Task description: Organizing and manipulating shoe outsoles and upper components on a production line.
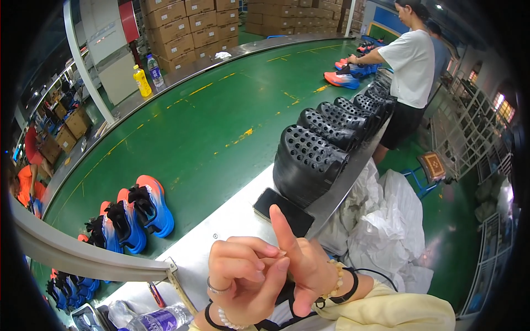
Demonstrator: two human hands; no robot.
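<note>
My left hand (240,278), with a ring and a pearl bracelet, is raised in front of me, its thumb and forefinger pinched together against my right hand. Whether anything tiny sits in that pinch is too small to tell. My right hand (306,267) has its forefinger stretched upward and its thumb apart; its other fingers are partly hidden. Just beyond the hands a black phone (284,212) lies flat on the metal ledge (221,226). Behind the phone, a row of black shoe-shaped pieces with round holes (312,160) runs along the ledge.
Blue and orange sneakers (152,207) line the left of the green conveyor belt (221,127). A curved grey bar (88,248) crosses there. Bottles (142,81) stand on the far rim. A co-worker (411,60) handles sneakers at far right. White plastic sacks (386,220) lie beside the ledge.
</note>
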